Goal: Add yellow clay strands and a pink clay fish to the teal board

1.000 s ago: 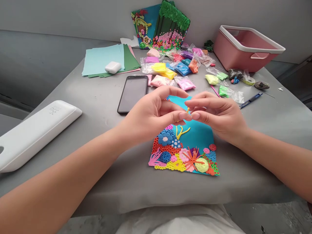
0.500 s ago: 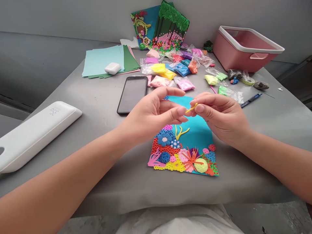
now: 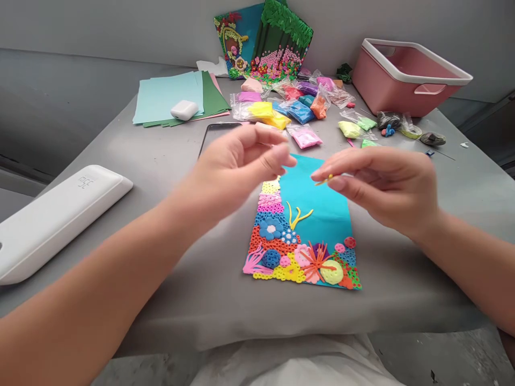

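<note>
Between the thumb and fingers of my right hand [image 3: 378,187] is a thin yellow clay strand [image 3: 324,180], held above the right part of a blue card [image 3: 322,214]. My left hand [image 3: 245,166] hovers over the card's upper left side, slightly blurred, its thumb and fingertips pressed together; whether anything is between them I cannot make out. Colourful clay dots, flowers and balls cover the card's left and lower edges. A branched yellow clay piece [image 3: 296,219] lies near its middle left.
Bagged clay [image 3: 301,112] lies behind the card. A phone [image 3: 217,130] is partly behind my left hand. A pink basket [image 3: 394,86] stands back right, coloured sheets [image 3: 164,99] with a white case [image 3: 184,110] back left, and a white device [image 3: 64,220] at left.
My hands have moved apart, the left one up and leftward, the right one rightward with the yellow strand. More of the card's upper left now shows.
</note>
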`<action>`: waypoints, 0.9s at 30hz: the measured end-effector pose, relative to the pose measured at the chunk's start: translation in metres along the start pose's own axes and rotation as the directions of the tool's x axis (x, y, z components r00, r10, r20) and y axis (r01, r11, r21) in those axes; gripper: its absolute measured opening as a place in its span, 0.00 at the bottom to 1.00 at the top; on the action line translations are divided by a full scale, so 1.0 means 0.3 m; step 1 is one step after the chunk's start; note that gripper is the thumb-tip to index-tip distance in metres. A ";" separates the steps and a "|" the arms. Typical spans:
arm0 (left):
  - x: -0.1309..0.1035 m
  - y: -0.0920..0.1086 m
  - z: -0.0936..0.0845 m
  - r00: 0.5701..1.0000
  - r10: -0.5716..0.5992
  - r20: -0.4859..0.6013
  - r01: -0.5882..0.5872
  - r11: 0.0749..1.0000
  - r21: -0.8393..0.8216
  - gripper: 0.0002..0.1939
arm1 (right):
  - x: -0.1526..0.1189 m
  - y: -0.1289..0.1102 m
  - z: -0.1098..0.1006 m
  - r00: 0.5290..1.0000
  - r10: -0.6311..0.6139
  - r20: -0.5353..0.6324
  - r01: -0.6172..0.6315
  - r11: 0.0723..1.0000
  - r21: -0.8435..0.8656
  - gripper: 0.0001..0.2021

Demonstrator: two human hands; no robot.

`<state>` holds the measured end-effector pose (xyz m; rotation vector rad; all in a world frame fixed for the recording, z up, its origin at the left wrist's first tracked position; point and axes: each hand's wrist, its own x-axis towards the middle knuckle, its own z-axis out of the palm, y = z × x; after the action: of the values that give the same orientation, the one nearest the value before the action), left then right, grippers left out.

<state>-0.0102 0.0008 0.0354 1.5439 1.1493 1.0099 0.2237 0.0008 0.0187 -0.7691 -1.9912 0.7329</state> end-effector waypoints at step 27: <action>-0.006 0.028 -0.017 1.000 0.002 -0.026 -0.001 1.000 0.028 0.03 | -0.047 0.003 0.057 0.871 -0.087 0.484 0.278 0.899 -0.339 0.07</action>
<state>-0.0138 -0.0009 0.0445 1.5578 1.1850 1.0218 0.2154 -0.0126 0.0033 -0.6557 -2.6628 0.4136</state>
